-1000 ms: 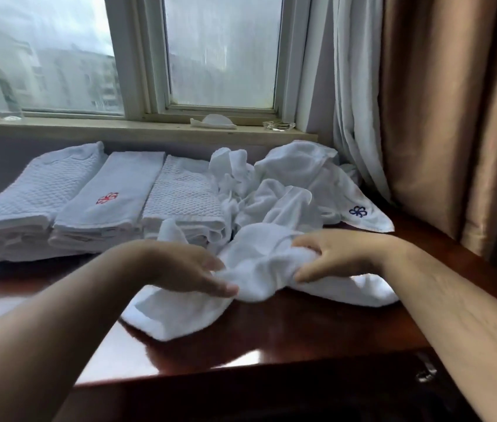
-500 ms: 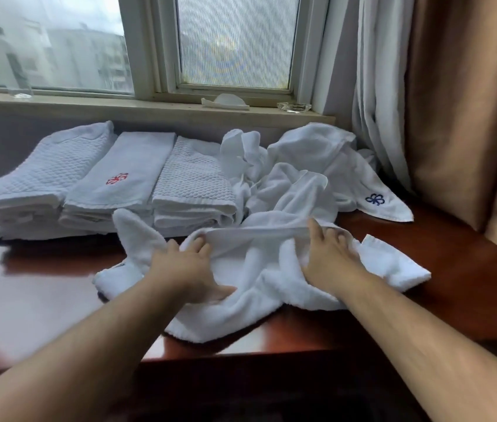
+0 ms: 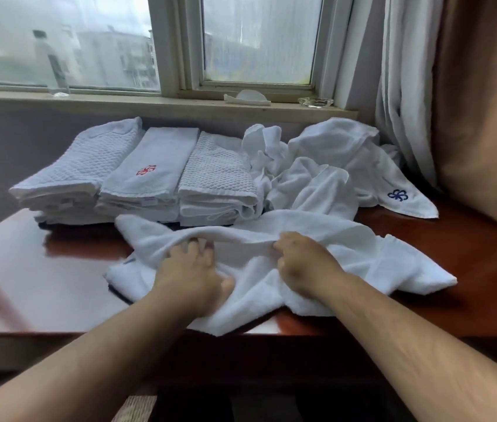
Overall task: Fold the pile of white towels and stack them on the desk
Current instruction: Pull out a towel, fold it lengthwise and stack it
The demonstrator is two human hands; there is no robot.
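Item: working towel (image 3: pixel 332 257), white terry, unfolded, spread on the near part of the surface (image 3: pixel 58 269), one corner drooping over the near edge
Orientation: long axis runs left to right; a raised ridge of cloth crosses it just far of both hands, so the likely next draw is towards the near edge
Left hand (image 3: pixel 190 269): lies on the towel, fingers reaching into the ridge, tips hidden in cloth; whether they pinch cannot be told
Right hand (image 3: pixel 305 263): fingers curled over the ridge, grasping it; the towel's right flap runs well beyond this hand, the left end lies closer to the left hand
Adjacent: three folded stacks (image 3: pixel 137 178) in a row, far left, the towel's far edge touching their bases; unfolded pile (image 3: pixel 317 166) far right, including a blue-emblem towel (image 3: pixel 396 195)
Change from half a second ago: the towel's left corner, then standing in a peak, now lies flatter; both hands remain at the ridge
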